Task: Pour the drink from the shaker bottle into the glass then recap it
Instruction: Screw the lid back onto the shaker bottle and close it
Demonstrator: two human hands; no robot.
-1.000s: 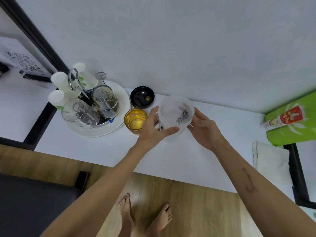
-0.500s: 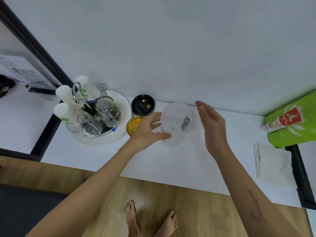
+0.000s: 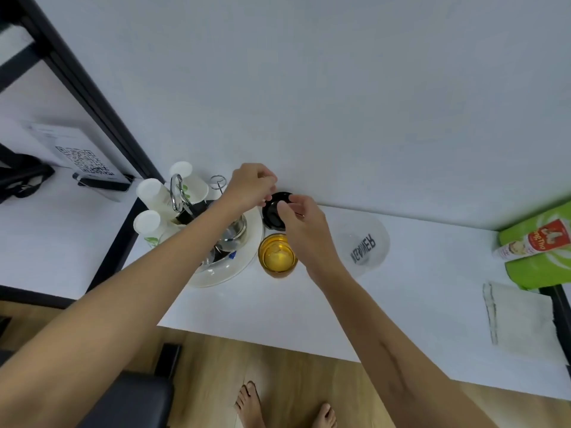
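The clear plastic shaker bottle [image 3: 363, 242] stands uncapped and free on the white counter, with dark lettering on its side. To its left sits a glass [image 3: 277, 256] holding amber drink. Behind the glass, against the wall, is the black cap [image 3: 273, 211]. My left hand [image 3: 251, 185] grips the cap's far left edge. My right hand [image 3: 298, 216] pinches its right side. Both hands are closed on the cap, which looks tilted up off the counter.
A white round tray [image 3: 230, 268] with upturned glasses, a metal rack and paper cups [image 3: 153, 193] stands left of the glass. A folded white cloth [image 3: 519, 316] and a green package [image 3: 537, 245] lie at the right. A black frame post [image 3: 92, 109] borders the left.
Both hands let go of the shaker bottle, left it standing on the counter, and moved left and back to take hold of the black cap.
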